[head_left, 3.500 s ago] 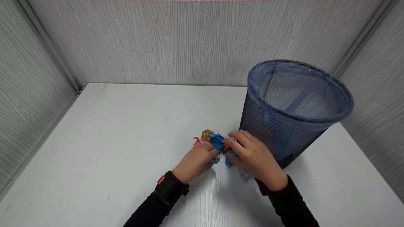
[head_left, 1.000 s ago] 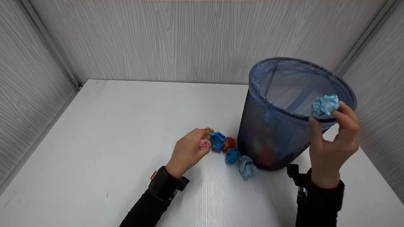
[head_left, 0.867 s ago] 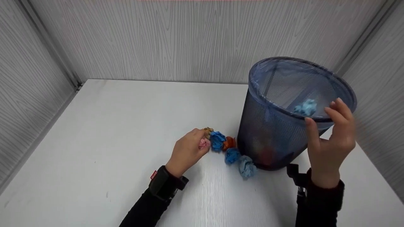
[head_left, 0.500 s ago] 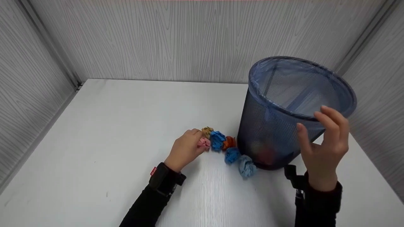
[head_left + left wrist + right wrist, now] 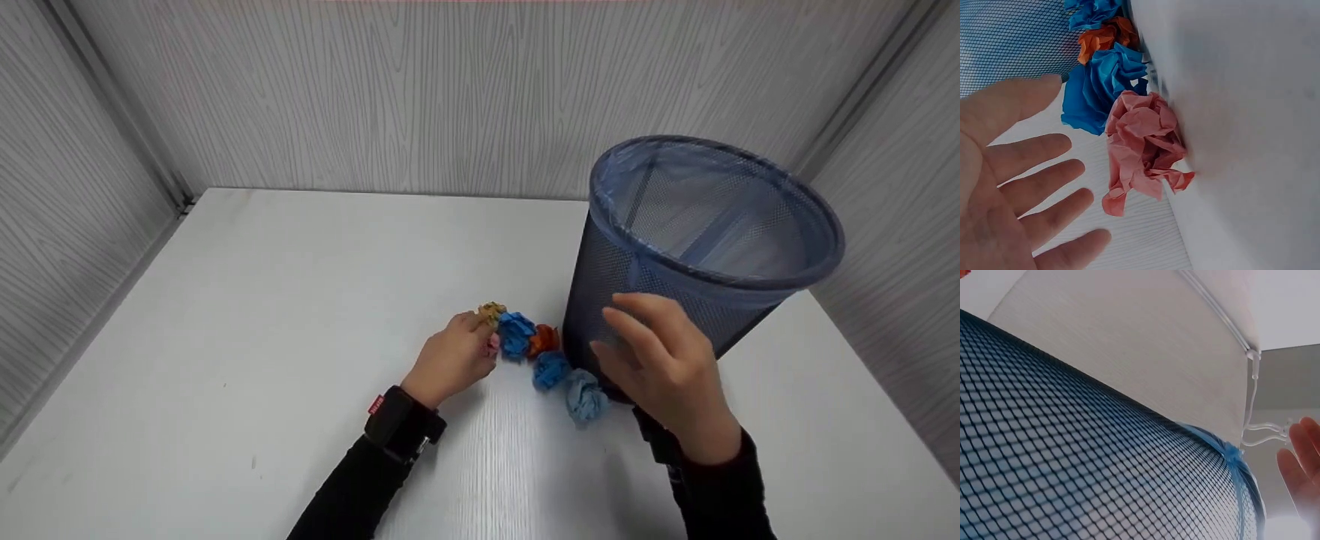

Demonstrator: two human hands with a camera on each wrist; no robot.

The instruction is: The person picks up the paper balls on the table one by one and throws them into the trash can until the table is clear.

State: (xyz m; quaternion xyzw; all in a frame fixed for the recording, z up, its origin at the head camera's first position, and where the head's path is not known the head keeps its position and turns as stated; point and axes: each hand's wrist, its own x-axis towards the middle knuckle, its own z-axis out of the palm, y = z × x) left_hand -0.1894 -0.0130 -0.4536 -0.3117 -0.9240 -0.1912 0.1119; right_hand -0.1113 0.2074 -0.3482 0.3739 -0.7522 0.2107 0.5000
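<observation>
My left hand (image 5: 454,356) is beside a crumpled pink paper ball (image 5: 1143,143); in the left wrist view its fingers are spread and apart from the ball. In the head view that hand partly hides the pink ball. Close by lie a yellow paper ball (image 5: 491,312), a blue one (image 5: 516,335), an orange one (image 5: 544,341), a second blue one (image 5: 551,370) and a light blue one (image 5: 586,397). My right hand (image 5: 671,367) hovers in front of the mesh bin (image 5: 592,300), fingers loosely bent and holding nothing.
The bin, lined with a blue plastic bag (image 5: 821,255), stands at the right of the white table (image 5: 322,285); its rim rises well above the paper balls. Wood-grained panels (image 5: 450,97) enclose the back and sides.
My right hand has dropped a light blue paper ball into the bin, then moved left and down from the rim. My left hand stays near the pink ball; its fingers have shifted slightly.
</observation>
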